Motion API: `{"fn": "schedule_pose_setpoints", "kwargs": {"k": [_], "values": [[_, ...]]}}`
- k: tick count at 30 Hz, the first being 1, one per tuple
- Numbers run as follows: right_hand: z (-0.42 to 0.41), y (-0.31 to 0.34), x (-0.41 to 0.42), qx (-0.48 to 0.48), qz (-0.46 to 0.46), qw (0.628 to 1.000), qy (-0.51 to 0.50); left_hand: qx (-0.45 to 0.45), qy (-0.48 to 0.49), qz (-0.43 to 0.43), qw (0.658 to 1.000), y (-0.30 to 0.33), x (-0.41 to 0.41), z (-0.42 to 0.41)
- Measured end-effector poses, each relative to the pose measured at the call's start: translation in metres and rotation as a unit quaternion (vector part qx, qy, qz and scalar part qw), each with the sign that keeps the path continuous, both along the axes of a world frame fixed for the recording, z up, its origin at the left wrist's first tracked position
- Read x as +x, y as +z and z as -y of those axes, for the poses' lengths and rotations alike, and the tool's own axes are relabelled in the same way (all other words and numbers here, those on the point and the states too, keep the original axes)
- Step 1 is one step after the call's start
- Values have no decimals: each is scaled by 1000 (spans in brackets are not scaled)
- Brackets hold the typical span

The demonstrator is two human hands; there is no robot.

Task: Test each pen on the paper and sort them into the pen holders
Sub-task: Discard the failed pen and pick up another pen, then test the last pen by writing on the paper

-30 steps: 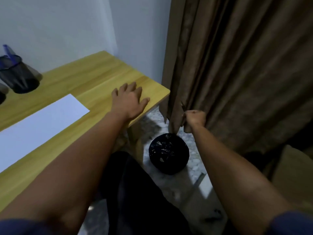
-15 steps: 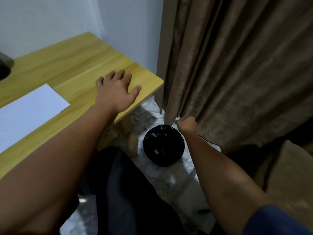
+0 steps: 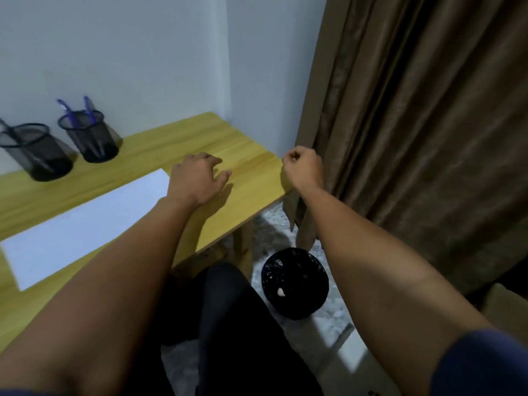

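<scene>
A white sheet of paper [image 3: 83, 227] lies on the wooden desk [image 3: 245, 167]. Two black mesh pen holders stand at the back left: the right holder [image 3: 91, 137] has two blue pens [image 3: 67, 110] sticking out, the left holder [image 3: 31, 152] has a dark pen inside. My left hand [image 3: 197, 178] rests palm down on the desk just right of the paper, fingers spread, holding nothing. My right hand [image 3: 303, 167] is a closed fist at the desk's right corner, beside the curtain; I see no pen in it.
A brown curtain [image 3: 414, 124] hangs along the right. A black-lined waste bin [image 3: 295, 281] stands on the floor under the desk's right end, with a small white scrap inside. A pale wall is behind the desk. My dark trousers fill the lower middle.
The view has swung up and left, bringing both pen holders in. My right fist has risen from above the waste bin to the desk corner. The left hand stays flat on the desk.
</scene>
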State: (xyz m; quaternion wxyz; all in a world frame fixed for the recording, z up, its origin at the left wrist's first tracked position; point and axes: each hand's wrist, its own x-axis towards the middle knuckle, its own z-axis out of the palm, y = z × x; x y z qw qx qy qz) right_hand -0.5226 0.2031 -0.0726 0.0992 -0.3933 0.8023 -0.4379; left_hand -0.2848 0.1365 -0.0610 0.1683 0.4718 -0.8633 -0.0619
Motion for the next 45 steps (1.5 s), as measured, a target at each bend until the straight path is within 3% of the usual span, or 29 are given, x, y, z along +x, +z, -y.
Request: {"fn": "schedule_pose_setpoints", "kwargs": {"k": [9,19,23,29,35,38,42,44,45], "values": [[73,29,210,-6,-37,966,255,-45,182,22,982,37,210,-5],[120,32,471,15,-106,849,517,-34,421,-4,906,0,456,-33],[126,23,544,27,-177,785,593,-21,433,-13,901,-22,510,-38],[126,-5,605,15,-327,689,647,-26,353,-68,933,-34,531,-32],[113,-5,594,-12,-354,687,635,-44,321,-46,945,-27,521,-38],[107,11,568,4,-321,728,606,-117,324,-67,936,-11,508,-44],[104,37,522,30,-123,836,534,-129,337,-170,917,15,477,-48],[98,52,499,33,38,857,514,-84,324,-203,920,22,456,-48],[93,59,488,36,130,849,511,-52,313,-219,923,26,443,-48]]}}
